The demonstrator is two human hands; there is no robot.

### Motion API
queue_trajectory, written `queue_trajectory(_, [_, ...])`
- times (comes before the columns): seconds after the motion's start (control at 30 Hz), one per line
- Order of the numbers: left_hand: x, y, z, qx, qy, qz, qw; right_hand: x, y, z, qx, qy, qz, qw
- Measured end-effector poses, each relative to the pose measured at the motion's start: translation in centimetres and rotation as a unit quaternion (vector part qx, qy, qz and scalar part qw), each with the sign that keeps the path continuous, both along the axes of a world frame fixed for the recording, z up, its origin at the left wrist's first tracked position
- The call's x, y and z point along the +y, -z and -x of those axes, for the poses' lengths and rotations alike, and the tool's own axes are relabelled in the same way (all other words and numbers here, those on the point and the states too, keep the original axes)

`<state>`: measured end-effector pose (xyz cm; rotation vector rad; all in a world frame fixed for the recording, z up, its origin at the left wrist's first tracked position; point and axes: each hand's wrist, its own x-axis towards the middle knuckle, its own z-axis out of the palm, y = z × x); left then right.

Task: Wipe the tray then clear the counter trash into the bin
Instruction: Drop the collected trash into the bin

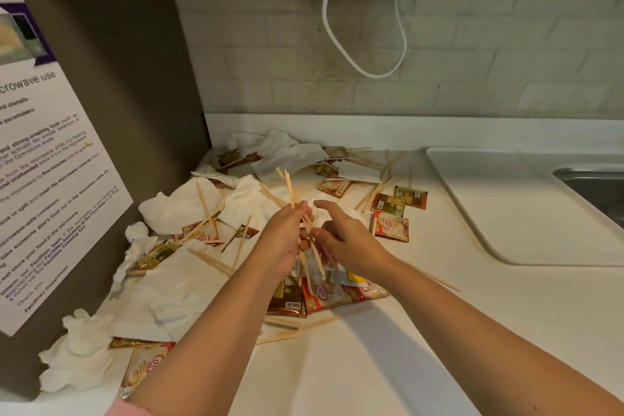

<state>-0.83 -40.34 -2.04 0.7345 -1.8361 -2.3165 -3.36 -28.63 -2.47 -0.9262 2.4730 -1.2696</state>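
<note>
Here, left hand (286, 238) grips wooden stirrers (289, 186) — right hand (344, 240) spread loosely beside them.

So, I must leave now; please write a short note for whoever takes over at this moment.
Left hand grips a bundle of sticks. Right hand is at the bundle; its grip is unclear.
Napkins, sachets and more sticks lie on the counter. Tray sits right of the pile, by the sink.
Done: some sticks gathered; whether the tray is wiped cannot be told.
Left: gather the rest and bin it; no bin in view.
</note>
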Motion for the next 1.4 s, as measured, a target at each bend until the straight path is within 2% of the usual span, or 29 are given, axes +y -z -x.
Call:
queue_trajectory(0.1, [-0.9,-0.1,0.2,0.001,-0.034,-0.031,0.999,0.2,-0.2,1.3,0.014,0.057,-0.005,0.998])
queue_trajectory(0.2, [-2.1,0.0,0.3,-0.004,-0.048,-0.052,0.997,0.2,0.6,2.9,0.058,0.131,-0.099,0.985])
queue_trajectory(0.27, [-2.5,0.0,0.3,-0.009,-0.039,-0.072,0.997,-0.3,1.3,3.2,0.054,0.156,-0.151,0.975])
queue_trajectory(0.37, [-2.7,0.0,0.3,-0.005,-0.022,-0.102,0.995,-1.6,2.2,3.2,0.064,0.176,-0.214,0.959])
queue_trajectory(0.53, [-3.7,0.2,0.2,-0.005,-0.013,-0.088,0.996,-2.9,2.5,3.9,0.033,0.189,-0.289,0.938])
queue_trajectory(0.63, [-4.2,0.1,0.1,-0.003,-0.009,-0.084,0.996,-3.0,2.7,4.5,0.070,0.176,-0.314,0.930])
queue_trajectory(0.83, [-5.6,-0.1,0.2,0.003,-0.002,-0.081,0.997,-3.2,1.5,5.2,0.131,0.205,-0.290,0.926])
queue_trajectory(0.97, [-6.5,-0.3,0.4,0.005,-0.006,-0.080,0.997,-2.9,-0.1,6.0,0.067,0.235,-0.169,0.955])
queue_trajectory(1.03, [-6.8,-0.5,0.4,0.005,-0.008,-0.078,0.997,-2.7,-0.9,6.3,0.065,0.234,-0.133,0.961])
queue_trajectory(1.27, [-7.6,-1.4,0.7,0.015,-0.003,-0.077,0.997,-2.7,-3.9,6.2,0.148,0.232,-0.101,0.956])
queue_trajectory(1.4, [-7.8,-2.1,0.5,0.033,-0.001,-0.059,0.998,-3.7,-6.3,5.6,0.152,0.194,-0.066,0.967])
